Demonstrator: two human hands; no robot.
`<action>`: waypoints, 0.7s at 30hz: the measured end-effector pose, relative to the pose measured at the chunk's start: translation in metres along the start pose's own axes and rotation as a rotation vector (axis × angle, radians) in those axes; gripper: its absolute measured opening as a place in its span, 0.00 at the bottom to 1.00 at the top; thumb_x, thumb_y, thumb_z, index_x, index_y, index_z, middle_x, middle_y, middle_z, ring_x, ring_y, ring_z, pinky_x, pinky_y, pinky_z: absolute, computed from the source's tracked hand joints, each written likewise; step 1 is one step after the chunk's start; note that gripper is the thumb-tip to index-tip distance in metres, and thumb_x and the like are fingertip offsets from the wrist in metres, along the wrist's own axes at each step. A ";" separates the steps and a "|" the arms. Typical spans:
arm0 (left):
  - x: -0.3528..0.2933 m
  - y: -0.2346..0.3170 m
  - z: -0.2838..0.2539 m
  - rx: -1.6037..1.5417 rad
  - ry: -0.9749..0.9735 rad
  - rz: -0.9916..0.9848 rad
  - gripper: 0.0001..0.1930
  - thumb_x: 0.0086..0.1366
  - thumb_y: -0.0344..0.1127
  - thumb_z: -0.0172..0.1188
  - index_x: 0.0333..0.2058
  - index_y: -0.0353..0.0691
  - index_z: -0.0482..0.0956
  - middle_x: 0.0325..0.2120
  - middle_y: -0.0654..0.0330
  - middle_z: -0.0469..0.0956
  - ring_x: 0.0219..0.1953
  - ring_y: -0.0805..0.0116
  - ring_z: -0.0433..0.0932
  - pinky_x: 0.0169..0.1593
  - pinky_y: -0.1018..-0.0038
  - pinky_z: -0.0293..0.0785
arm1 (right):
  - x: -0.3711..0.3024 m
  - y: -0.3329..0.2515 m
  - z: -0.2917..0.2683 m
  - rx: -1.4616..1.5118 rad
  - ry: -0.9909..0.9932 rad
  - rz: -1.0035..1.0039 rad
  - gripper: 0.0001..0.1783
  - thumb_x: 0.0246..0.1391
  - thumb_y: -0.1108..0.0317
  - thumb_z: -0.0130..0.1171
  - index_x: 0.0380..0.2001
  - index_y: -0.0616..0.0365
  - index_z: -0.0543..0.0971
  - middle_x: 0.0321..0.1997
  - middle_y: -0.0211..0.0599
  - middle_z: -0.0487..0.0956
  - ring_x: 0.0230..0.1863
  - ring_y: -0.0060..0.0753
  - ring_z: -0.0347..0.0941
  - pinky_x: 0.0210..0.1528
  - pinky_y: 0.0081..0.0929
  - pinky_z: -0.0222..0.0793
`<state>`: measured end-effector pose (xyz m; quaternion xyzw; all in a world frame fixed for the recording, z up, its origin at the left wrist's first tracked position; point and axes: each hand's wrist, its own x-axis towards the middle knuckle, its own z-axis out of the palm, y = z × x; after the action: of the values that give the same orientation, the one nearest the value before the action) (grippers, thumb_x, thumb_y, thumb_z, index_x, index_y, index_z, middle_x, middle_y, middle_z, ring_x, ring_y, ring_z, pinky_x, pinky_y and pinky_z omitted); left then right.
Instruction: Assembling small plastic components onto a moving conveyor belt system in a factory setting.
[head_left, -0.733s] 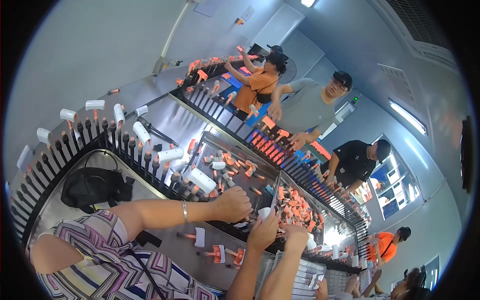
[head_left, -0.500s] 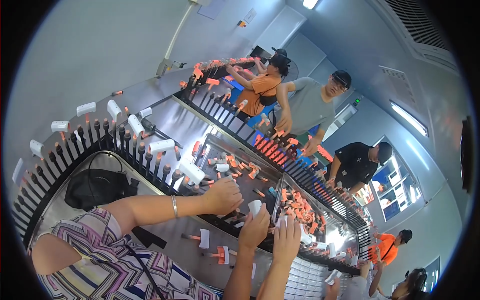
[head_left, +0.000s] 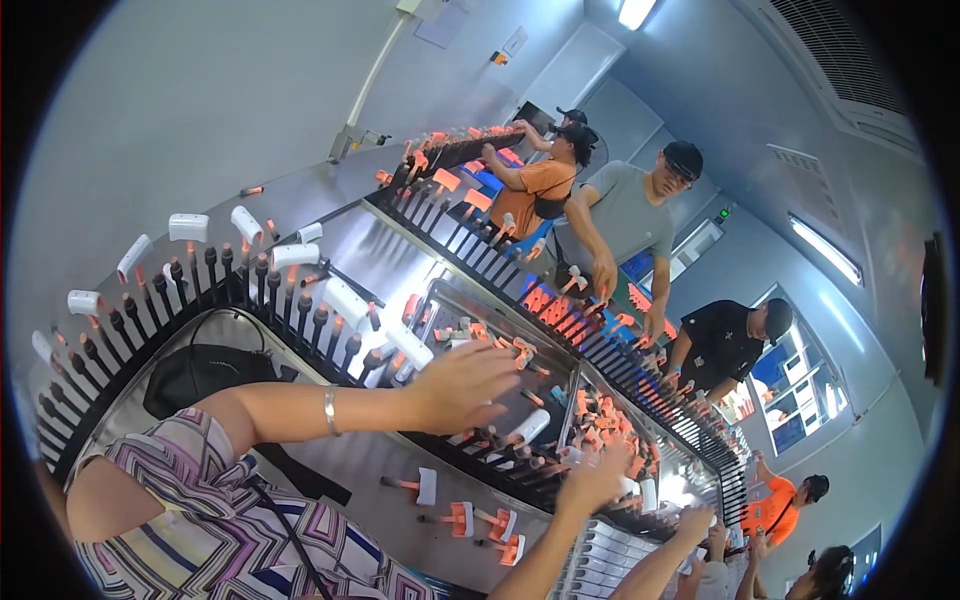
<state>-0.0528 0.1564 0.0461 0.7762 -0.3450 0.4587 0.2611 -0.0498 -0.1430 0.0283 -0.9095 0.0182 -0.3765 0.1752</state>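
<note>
uncurled since before, the left hand (head_left: 466,388) (fingers spread apart) has orange pieces (head_left: 524,352) just beyond it.

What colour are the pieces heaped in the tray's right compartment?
Mostly orange; the heaped pieces show in the head view.

At least nine white covers (head_left: 189,227), four loose parts (head_left: 462,520), seven co-workers (head_left: 640,208)

The nine line the left bend of the peg rack (head_left: 240,292). All four loose parts lie near the table's (head_left: 370,465) near edge. One black bag (head_left: 205,372), one silver bracelet (head_left: 330,410). Orange pieces (head_left: 598,416) heaped in the metal tray (head_left: 575,388) overlap past counting. Two co-workers wear orange tops (head_left: 545,180).
</note>
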 end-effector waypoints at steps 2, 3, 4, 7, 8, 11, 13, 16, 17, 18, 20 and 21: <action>0.018 0.007 0.012 -0.047 -0.019 0.075 0.23 0.56 0.40 0.63 0.49 0.36 0.73 0.52 0.52 0.72 0.60 0.56 0.68 0.64 0.57 0.59 | -0.019 -0.016 0.029 -0.091 0.019 -0.314 0.23 0.47 0.60 0.66 0.43 0.59 0.73 0.47 0.44 0.73 0.55 0.52 0.66 0.56 0.49 0.61; 0.023 0.010 0.025 -0.070 0.008 0.136 0.23 0.57 0.42 0.63 0.48 0.35 0.74 0.51 0.52 0.72 0.58 0.56 0.68 0.64 0.57 0.59 | -0.025 -0.003 0.039 -0.073 -0.061 -0.284 0.24 0.47 0.59 0.67 0.43 0.59 0.72 0.47 0.44 0.73 0.55 0.51 0.67 0.55 0.49 0.62; 0.026 0.009 0.038 -0.116 -0.013 0.173 0.22 0.59 0.43 0.61 0.48 0.35 0.74 0.51 0.52 0.73 0.59 0.55 0.68 0.64 0.57 0.59 | -0.027 -0.007 0.042 -0.039 -0.147 -0.263 0.25 0.46 0.59 0.68 0.43 0.59 0.72 0.47 0.44 0.73 0.55 0.50 0.67 0.53 0.49 0.63; 0.035 -0.014 0.054 -0.127 -0.110 0.299 0.19 0.61 0.46 0.59 0.43 0.37 0.78 0.46 0.51 0.77 0.54 0.54 0.72 0.64 0.59 0.59 | -0.022 -0.039 0.033 0.034 -0.264 -0.294 0.31 0.48 0.59 0.67 0.53 0.60 0.70 0.55 0.49 0.72 0.59 0.52 0.66 0.55 0.45 0.64; 0.031 -0.019 0.063 -0.073 -0.429 0.247 0.17 0.61 0.48 0.58 0.37 0.38 0.79 0.38 0.51 0.78 0.47 0.53 0.75 0.60 0.60 0.62 | -0.022 -0.032 0.033 0.051 -0.189 -0.341 0.34 0.47 0.63 0.67 0.57 0.62 0.68 0.57 0.51 0.72 0.60 0.54 0.65 0.59 0.44 0.62; -0.012 -0.035 0.078 -0.013 -0.507 0.081 0.22 0.62 0.54 0.56 0.20 0.42 0.75 0.17 0.56 0.74 0.29 0.54 0.75 0.45 0.62 0.67 | 0.000 -0.047 -0.015 0.107 -0.019 -0.162 0.31 0.51 0.71 0.61 0.58 0.67 0.67 0.61 0.54 0.69 0.62 0.53 0.64 0.63 0.44 0.58; -0.003 -0.020 0.070 0.076 -0.574 -0.047 0.20 0.62 0.53 0.56 0.21 0.43 0.74 0.18 0.58 0.73 0.28 0.58 0.74 0.38 0.63 0.65 | 0.022 -0.029 -0.051 0.198 0.213 -0.015 0.29 0.53 0.71 0.58 0.58 0.68 0.67 0.60 0.55 0.70 0.62 0.54 0.64 0.62 0.45 0.59; -0.011 -0.029 0.069 0.138 -0.305 -0.002 0.19 0.60 0.53 0.58 0.22 0.44 0.73 0.20 0.61 0.73 0.28 0.61 0.72 0.37 0.66 0.65 | 0.051 0.006 -0.069 -0.291 0.567 -0.184 0.27 0.56 0.69 0.54 0.59 0.68 0.67 0.56 0.56 0.73 0.54 0.53 0.71 0.58 0.39 0.63; -0.013 -0.028 0.066 0.136 -0.304 0.004 0.19 0.60 0.53 0.58 0.22 0.44 0.73 0.20 0.61 0.73 0.28 0.61 0.72 0.37 0.66 0.65 | 0.050 0.023 -0.062 -0.252 0.435 -0.104 0.28 0.56 0.67 0.55 0.59 0.67 0.67 0.56 0.55 0.73 0.55 0.53 0.70 0.57 0.40 0.64; -0.015 -0.029 0.062 0.136 -0.286 -0.033 0.18 0.60 0.52 0.59 0.22 0.43 0.72 0.21 0.61 0.73 0.28 0.61 0.72 0.37 0.66 0.64 | 0.047 0.042 -0.047 -0.211 0.303 -0.025 0.29 0.56 0.66 0.56 0.58 0.67 0.67 0.56 0.54 0.73 0.55 0.53 0.70 0.57 0.41 0.64; -0.018 -0.031 0.047 0.112 -0.308 -0.106 0.15 0.56 0.48 0.64 0.27 0.43 0.74 0.28 0.61 0.76 0.33 0.61 0.74 0.42 0.65 0.66 | 0.017 0.057 0.004 -0.404 -0.070 0.070 0.34 0.51 0.59 0.61 0.58 0.64 0.66 0.57 0.51 0.72 0.55 0.58 0.68 0.54 0.48 0.67; -0.014 -0.028 0.044 0.103 -0.268 -0.083 0.15 0.55 0.47 0.65 0.32 0.42 0.75 0.33 0.60 0.76 0.38 0.60 0.74 0.47 0.64 0.67 | 0.010 0.061 0.012 -0.556 -0.100 0.011 0.37 0.50 0.57 0.63 0.59 0.62 0.64 0.58 0.50 0.72 0.57 0.57 0.68 0.57 0.46 0.66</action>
<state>-0.0124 0.1463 0.0121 0.8565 -0.3202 0.3567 0.1911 -0.0289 -0.1985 0.0068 -0.9400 0.1172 -0.3105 -0.0784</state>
